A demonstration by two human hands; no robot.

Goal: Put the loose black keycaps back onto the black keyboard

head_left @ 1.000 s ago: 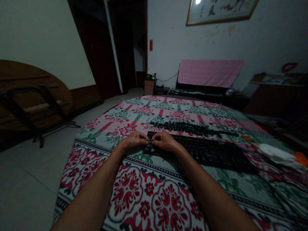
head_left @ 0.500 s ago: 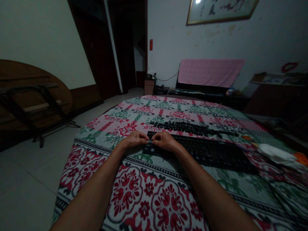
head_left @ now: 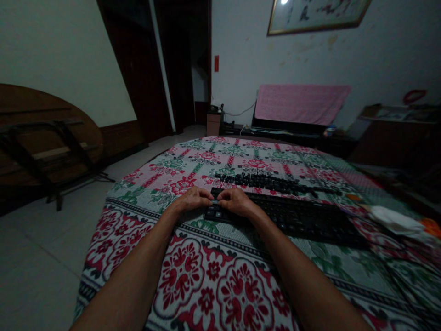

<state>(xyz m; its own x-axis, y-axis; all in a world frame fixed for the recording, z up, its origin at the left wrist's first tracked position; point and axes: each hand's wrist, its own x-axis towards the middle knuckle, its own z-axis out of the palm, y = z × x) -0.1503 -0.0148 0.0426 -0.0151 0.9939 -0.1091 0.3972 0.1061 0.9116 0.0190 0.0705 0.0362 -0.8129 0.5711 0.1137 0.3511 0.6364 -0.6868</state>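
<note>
Surroundings: a row of loose black pieces (head_left: 268,182) lies just behind the keyboard (head_left: 296,218), roughly parallel to it and towards the far side of the table. Whether they are keycaps cannot be told in this light. Near the right edge lie a white bundle (head_left: 392,219) and, beside it, something orange (head_left: 432,226). Both are well apart from the hands. Nothing stands between the hands and the keyboard.

Surface and room: the table is covered by a flowered tablecloth (head_left: 206,280) in red, green and white. The room is dim. A round folding table (head_left: 44,133) leans against the left wall, standing on a pale tiled floor (head_left: 34,257). A dark doorway (head_left: 179,69) opens behind it. On the far wall hangs a framed picture (head_left: 317,14), and below it a pink cloth (head_left: 299,103) is draped over a low dark unit.

Grip: the left hand (head_left: 193,200) and right hand (head_left: 236,202) meet at the keyboard's near left end, knuckles up, forearms stretched over the cloth. Both are closed to a pinch, thumb and fingertips drawn together. A small piece (head_left: 215,201) sits between the two sets of fingertips, just above the leftmost keys, and is too small to identify. The right hand rests over the keyboard, and the left hand lies just beside its left edge.
</note>
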